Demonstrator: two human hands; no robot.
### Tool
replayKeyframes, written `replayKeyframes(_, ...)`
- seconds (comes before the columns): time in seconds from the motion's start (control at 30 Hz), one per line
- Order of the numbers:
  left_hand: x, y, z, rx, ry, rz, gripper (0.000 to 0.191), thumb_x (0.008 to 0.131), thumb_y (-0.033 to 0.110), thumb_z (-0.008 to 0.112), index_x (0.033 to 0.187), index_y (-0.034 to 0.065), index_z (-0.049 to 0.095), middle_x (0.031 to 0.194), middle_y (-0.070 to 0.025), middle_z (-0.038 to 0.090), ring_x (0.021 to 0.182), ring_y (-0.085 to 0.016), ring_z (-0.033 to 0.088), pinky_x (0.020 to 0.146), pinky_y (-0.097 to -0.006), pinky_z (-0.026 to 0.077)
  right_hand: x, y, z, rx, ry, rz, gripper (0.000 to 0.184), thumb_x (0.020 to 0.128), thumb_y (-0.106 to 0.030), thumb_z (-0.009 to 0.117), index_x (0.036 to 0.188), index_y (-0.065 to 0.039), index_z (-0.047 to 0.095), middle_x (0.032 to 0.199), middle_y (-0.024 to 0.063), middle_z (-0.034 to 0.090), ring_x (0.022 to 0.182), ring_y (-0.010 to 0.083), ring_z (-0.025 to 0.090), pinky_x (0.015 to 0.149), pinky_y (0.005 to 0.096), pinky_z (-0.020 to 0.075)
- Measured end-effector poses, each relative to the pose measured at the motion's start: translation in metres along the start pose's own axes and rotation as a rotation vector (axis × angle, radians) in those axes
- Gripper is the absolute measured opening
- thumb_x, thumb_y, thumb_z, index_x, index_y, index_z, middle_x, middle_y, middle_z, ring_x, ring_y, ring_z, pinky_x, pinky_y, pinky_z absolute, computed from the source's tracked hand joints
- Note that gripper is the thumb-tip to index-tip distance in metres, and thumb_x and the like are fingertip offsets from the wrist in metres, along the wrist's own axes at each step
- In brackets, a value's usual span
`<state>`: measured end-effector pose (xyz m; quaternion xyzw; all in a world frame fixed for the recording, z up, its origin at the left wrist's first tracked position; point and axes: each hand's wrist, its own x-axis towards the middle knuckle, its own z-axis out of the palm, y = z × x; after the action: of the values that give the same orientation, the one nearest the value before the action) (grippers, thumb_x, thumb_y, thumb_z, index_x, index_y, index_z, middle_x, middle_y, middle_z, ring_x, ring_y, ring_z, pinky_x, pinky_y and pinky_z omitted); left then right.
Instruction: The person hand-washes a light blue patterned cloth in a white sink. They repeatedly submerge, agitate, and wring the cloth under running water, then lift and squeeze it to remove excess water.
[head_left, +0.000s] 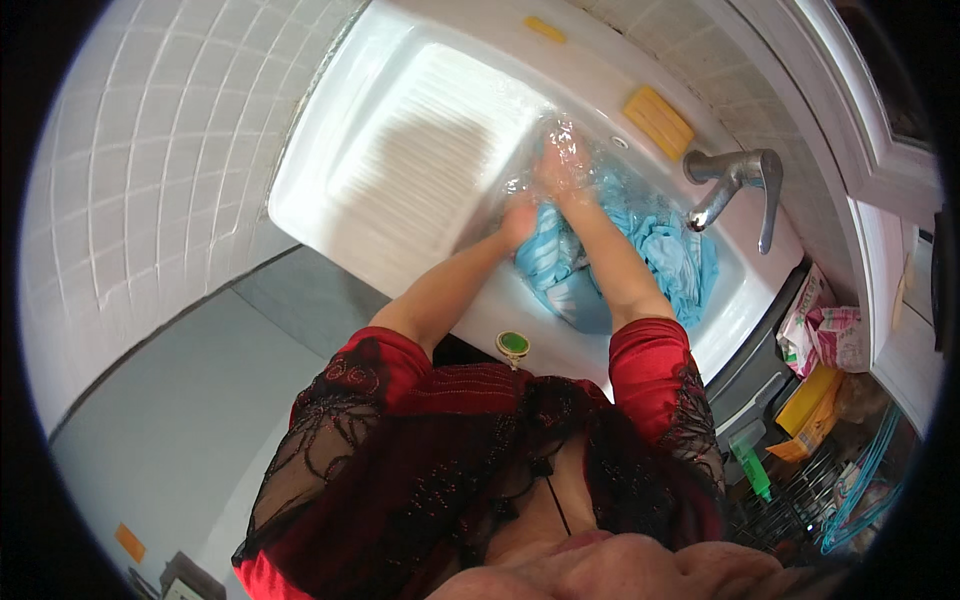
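Light-blue wet cloth (667, 251) with white-patterned parts lies bunched in the water of a white ceramic laundry sink (750, 300). My left hand (520, 217) is at the cloth's left edge, beside the ribbed washboard slope (420, 165). Farther into the basin, my right hand (564, 169) is partly under splashing water, with my forearm crossing over the cloth. Splash and blur hide the fingers of both hands, so their grip on the cloth does not show clearly.
A chrome faucet (731, 187) juts over the basin's right side. On the back ledge lie a yellow soap bar (658, 122) and a smaller yellow piece (544, 29). Right of the sink are plastic packages (832, 337), a green-handled brush (752, 465) and blue hangers (862, 480).
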<state>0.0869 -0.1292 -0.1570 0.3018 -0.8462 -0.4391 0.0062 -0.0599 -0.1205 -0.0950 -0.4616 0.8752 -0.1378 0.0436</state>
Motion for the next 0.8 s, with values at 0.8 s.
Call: replayKeyframes(0.8,-0.017,0.014,-0.025,-0.676,-0.021,-0.274,0.046,0.092,0.037,0.052,0.116,-0.0020,0.058,0.111,-0.0195,0.062,0.100,-0.026,0.060,0.089,-0.0376,0.046,-0.103,-0.066,-0.047,0.285,0.062,0.301,0.028,0.084,-0.030,0.064,0.096,-0.006,0.060,0.095,0.0209,0.052,0.076,0.0389,0.060,0.061,0.0474,0.0489)
